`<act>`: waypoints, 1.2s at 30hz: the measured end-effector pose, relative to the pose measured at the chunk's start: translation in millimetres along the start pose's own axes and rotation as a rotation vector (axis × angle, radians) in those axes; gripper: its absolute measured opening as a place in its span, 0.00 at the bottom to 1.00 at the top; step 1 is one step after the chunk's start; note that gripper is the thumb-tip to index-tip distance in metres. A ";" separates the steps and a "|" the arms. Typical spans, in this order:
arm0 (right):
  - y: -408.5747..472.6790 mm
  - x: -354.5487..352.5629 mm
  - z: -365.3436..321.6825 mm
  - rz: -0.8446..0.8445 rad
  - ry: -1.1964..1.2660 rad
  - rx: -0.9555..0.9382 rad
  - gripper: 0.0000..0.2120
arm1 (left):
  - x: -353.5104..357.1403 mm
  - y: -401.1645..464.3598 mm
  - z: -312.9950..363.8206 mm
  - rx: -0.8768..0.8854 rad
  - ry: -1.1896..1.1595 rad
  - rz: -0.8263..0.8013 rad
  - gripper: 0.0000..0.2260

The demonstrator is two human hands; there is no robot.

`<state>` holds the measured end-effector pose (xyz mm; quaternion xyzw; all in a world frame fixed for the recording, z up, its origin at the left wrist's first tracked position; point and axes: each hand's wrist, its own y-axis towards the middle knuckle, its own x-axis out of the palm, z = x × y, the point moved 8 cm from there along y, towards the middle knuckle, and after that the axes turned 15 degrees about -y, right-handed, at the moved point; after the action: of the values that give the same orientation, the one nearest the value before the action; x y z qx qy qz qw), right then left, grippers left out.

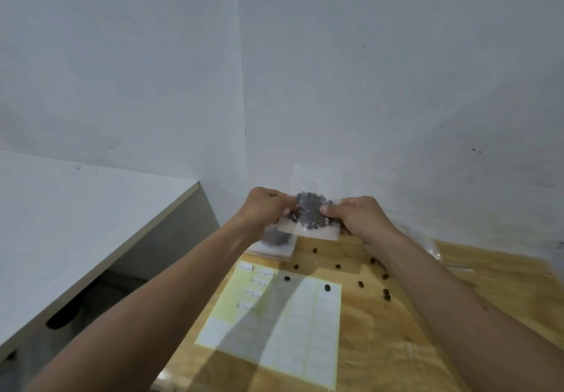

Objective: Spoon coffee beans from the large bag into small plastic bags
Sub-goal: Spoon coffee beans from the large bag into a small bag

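Observation:
A small clear plastic bag (311, 217) with dark coffee beans inside is held up above the far edge of the wooden table (396, 330). My left hand (267, 205) pinches its left side and my right hand (355, 213) pinches its right side. Under the left hand, a second small bag with beans (276, 239) lies on a stack of flat bags. Several loose coffee beans (361, 284) are scattered on the table. The large bag and the spoon are not in view.
A sheet of white labels (293, 324), some of them written on, lies on the table in front of me. Clear plastic (436, 249) lies at the far right by the wall. A white table (76, 223) stands to the left across a gap. Walls close in behind.

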<state>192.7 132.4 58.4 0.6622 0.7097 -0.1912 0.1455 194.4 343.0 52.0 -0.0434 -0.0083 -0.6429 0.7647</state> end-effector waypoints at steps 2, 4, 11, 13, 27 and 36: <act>6.0 10.9 -12.1 0.032 -0.018 -0.015 0.12 | -13.9 6.2 0.9 0.023 0.031 0.032 0.06; 13.9 23.7 -16.8 0.062 -0.068 -0.018 0.23 | -29.7 10.7 0.8 0.065 0.079 0.079 0.08; 27.9 90.2 1.2 0.045 -0.512 0.012 0.22 | -71.3 31.1 -48.9 0.010 0.361 0.145 0.18; 29.5 104.3 10.4 0.013 -0.583 0.029 0.17 | -74.4 33.0 -61.8 -0.017 0.418 0.141 0.18; 23.6 98.8 3.4 -0.009 -0.696 -0.028 0.18 | -75.7 27.7 -61.3 0.016 0.438 0.100 0.12; -14.4 14.6 -9.3 0.117 -0.866 -0.135 0.24 | -17.2 -22.7 3.4 0.341 0.644 0.054 0.21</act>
<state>177.6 148.9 61.1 0.5492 0.5556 -0.3958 0.4827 169.3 356.3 55.5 0.2893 0.1272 -0.5927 0.7409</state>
